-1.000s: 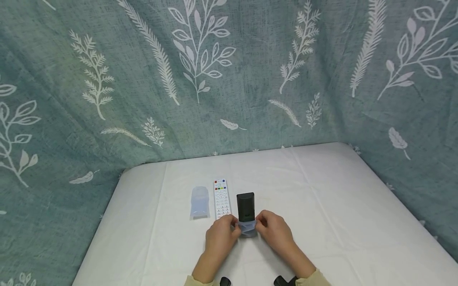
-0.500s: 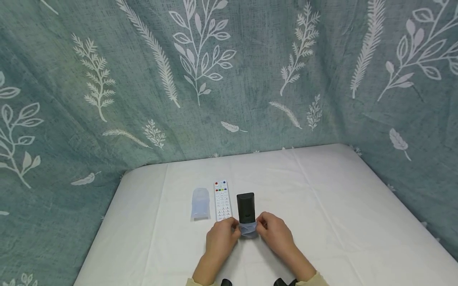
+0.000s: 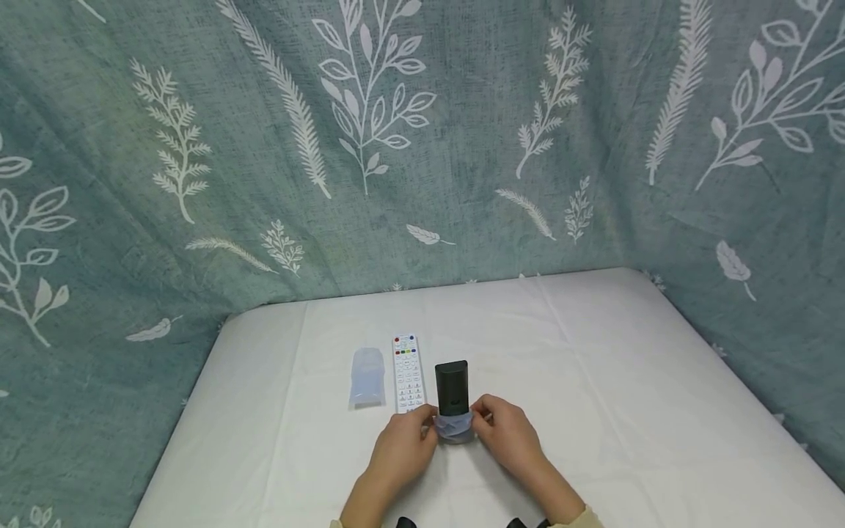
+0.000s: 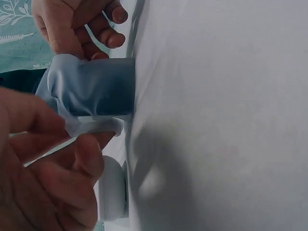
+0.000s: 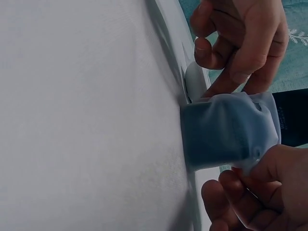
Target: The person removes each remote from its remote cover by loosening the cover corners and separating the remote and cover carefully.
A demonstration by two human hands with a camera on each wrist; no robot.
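A black remote control (image 3: 452, 387) stands on its lower end on the white-covered table, with a translucent bluish sleeve cover (image 3: 454, 426) bunched around its lower part. My left hand (image 3: 404, 445) pinches the cover's left edge; in the left wrist view that edge is drawn out from the remote between the fingers (image 4: 86, 156). On the opposite side my right hand (image 3: 508, 433) pinches the cover's rim between thumb and forefinger, seen close in the right wrist view (image 5: 269, 187). The remote's bottom end is hidden inside the cover (image 5: 221, 132).
A white remote control (image 3: 409, 374) with several coloured buttons lies just left of the black one. Farther left lies a second translucent cover (image 3: 367, 378), flat. A green leaf-patterned cloth (image 3: 422, 147) hangs behind the table (image 3: 561, 352).
My left hand has shifted slightly left and toward me, drawing the cover's left edge outward. The cover's folds look different around the remote. My right hand keeps its hold with little movement.
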